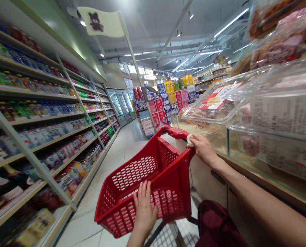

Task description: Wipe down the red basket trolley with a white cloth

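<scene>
A red plastic shopping cart (178,176) with perforated sides stands at an angle in front of me, and its visible basket holds nothing. My right hand (201,146) is closed at the near end of the cart's handle (178,132). A small crumpled whitish cloth or tissue (190,141) shows between those fingers and the handle. Against the near side of the basket lies my left hand (144,207), fingers stretched toward the rim and apart, gripping nothing.
Shelves (50,118) full of bottles line the left of the tiled aisle (119,151). On the right, a counter (212,144) carries clear-packed food (220,99) close to my right arm. Ahead stand stacked cartons (158,111), a pole with a bear flag (104,22), and glass-door fridges (120,104).
</scene>
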A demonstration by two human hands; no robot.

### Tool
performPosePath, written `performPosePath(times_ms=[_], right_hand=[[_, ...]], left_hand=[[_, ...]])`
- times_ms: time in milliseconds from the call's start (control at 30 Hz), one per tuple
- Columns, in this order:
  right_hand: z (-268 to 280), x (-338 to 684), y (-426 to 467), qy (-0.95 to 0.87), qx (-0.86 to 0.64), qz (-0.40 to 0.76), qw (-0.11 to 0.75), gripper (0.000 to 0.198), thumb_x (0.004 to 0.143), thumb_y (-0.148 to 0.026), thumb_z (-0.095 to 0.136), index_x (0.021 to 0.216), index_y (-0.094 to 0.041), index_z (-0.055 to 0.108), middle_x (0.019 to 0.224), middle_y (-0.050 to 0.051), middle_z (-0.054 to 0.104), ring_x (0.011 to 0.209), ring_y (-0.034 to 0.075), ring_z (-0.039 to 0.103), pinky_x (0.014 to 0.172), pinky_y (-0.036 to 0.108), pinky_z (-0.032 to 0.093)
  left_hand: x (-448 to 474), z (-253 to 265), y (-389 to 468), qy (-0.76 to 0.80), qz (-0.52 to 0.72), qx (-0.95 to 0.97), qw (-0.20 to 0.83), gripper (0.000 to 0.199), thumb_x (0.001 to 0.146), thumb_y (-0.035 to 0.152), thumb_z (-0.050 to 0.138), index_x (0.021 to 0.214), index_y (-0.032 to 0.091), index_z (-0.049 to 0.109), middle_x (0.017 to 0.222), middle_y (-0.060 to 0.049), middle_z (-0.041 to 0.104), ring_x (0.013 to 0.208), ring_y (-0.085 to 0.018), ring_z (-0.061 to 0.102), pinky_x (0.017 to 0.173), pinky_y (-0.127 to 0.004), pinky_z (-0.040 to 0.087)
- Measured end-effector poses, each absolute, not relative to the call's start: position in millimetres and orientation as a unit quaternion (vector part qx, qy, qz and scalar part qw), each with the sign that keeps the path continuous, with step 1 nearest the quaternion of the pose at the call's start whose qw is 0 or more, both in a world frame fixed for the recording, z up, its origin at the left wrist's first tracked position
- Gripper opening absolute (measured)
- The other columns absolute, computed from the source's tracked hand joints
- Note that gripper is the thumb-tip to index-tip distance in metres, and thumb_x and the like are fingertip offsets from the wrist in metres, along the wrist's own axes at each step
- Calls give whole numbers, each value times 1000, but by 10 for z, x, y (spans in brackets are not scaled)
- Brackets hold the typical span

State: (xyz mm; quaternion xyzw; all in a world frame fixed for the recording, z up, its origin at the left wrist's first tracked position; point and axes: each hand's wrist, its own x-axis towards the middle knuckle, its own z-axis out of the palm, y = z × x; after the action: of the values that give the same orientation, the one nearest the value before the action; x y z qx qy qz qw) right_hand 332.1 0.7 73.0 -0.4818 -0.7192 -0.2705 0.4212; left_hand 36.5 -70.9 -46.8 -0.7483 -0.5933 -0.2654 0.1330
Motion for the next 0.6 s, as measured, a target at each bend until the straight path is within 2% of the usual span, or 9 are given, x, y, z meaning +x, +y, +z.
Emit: performPosePath(times_ms=[200,267,433,600], right_hand=[[374,2748,-161,-807,-354,-260,394,32,85,-11,37,105,-19,60,116,7,57,112,21,47,93,40,39],[366,2738,-156,-805,-370,-251,390,33,84,-9,37,105,-20,60,117,6,56,113,22,45,94,42,37],[530,2929,-63,-734,-494,-247,396,38,78,-2,38,107,-13,59,119,13,54,116,27,42,94,49,34],[391,2660,-186,-810,-393,-248,357,36,81,-6,37,107,-19,59,120,7,54,114,21,45,95,42,36]], left_hand=[[387,-457,-716,-597,-270,-744,126,73,62,6,40,132,15,21,139,-9,28,131,-21,13,106,-49,7],[394,-445,-723,-599,-269,-744,121,73,62,6,40,132,15,21,138,-10,29,131,-21,14,106,-49,8],[424,-429,-729,-599,-273,-743,118,73,63,6,40,132,15,20,139,-10,28,131,-21,12,106,-49,7],[419,-421,-732,-598,-272,-745,115,71,63,6,40,132,14,22,139,-10,28,131,-21,13,106,-49,7]])
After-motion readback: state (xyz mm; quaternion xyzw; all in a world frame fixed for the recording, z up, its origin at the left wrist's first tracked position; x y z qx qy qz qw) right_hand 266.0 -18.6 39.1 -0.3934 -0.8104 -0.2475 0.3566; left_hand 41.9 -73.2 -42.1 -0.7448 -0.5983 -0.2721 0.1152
